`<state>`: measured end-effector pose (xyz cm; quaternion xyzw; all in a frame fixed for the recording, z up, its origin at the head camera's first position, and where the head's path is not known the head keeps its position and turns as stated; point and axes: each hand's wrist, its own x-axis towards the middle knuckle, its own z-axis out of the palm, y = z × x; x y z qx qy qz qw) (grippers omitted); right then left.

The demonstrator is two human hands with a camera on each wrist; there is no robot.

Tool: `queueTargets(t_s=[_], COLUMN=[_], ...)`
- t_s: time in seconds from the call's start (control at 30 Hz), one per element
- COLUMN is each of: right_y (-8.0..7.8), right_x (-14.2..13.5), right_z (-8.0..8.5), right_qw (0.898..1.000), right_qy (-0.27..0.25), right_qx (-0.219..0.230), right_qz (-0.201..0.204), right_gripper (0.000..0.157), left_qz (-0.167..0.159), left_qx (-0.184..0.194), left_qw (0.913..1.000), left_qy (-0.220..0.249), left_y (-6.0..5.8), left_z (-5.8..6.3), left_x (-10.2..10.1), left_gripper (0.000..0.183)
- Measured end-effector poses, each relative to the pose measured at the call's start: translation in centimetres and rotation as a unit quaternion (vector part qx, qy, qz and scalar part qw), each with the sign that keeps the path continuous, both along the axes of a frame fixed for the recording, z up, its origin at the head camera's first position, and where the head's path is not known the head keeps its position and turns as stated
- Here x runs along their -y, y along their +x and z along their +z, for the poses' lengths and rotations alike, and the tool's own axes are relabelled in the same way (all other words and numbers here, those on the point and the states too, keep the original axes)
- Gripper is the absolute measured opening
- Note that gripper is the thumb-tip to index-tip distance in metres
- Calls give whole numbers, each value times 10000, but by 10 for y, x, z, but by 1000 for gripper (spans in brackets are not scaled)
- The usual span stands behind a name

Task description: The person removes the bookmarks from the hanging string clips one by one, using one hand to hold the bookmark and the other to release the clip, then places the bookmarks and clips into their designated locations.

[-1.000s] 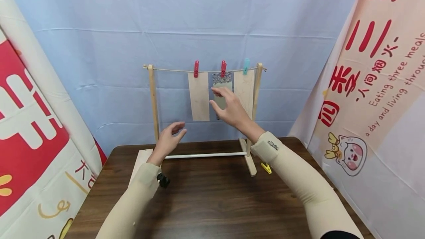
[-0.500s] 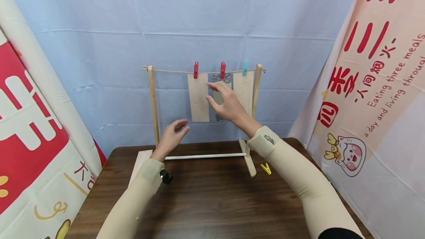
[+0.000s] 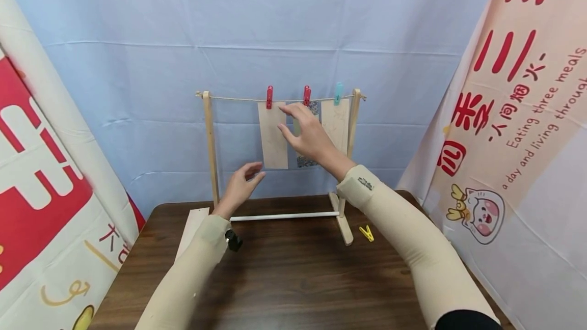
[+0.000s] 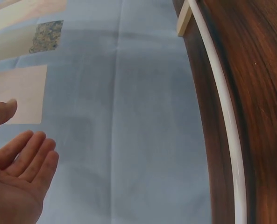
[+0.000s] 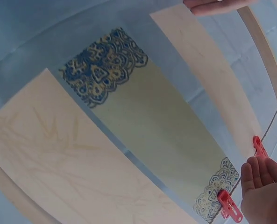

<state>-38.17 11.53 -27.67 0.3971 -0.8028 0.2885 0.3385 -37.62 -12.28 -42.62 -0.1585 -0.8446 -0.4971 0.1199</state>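
Three paper strips hang from a string on a wooden frame. The plain left strip and the blue-patterned middle strip each hang under a red clothespin; a light-blue clothespin holds the faintly drawn right strip. My right hand is raised in front of the middle strip, thumb and fingers apart, fingertips overlapping the left strip in the head view. Lower and to the left, my left hand hovers near the left strip's bottom corner, fingers loosely bent around nothing. Neither hand holds anything.
On the brown table, a yellow clothespin lies right of the frame's foot. Another pale strip lies at the left, partly behind my left forearm. A white rod crosses low between the frame's posts.
My right hand has moved left and slightly up, from the middle strip toward the left one. My left hand has shifted a little right and up. The strips and clothespins stay on the string.
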Motion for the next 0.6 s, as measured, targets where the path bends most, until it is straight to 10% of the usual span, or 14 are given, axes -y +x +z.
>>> queueTargets(t_s=[0.6], right_y=[-15], right_x=[9], right_z=[23], right_qw=[9981], right_qy=[-181], right_qx=[-539], right_qz=[257], right_gripper=[46], left_qz=[-153], left_qx=[125], left_qw=[9997], left_qy=[151], left_y=[-1], left_z=[-1], left_x=[-11], left_gripper=[49])
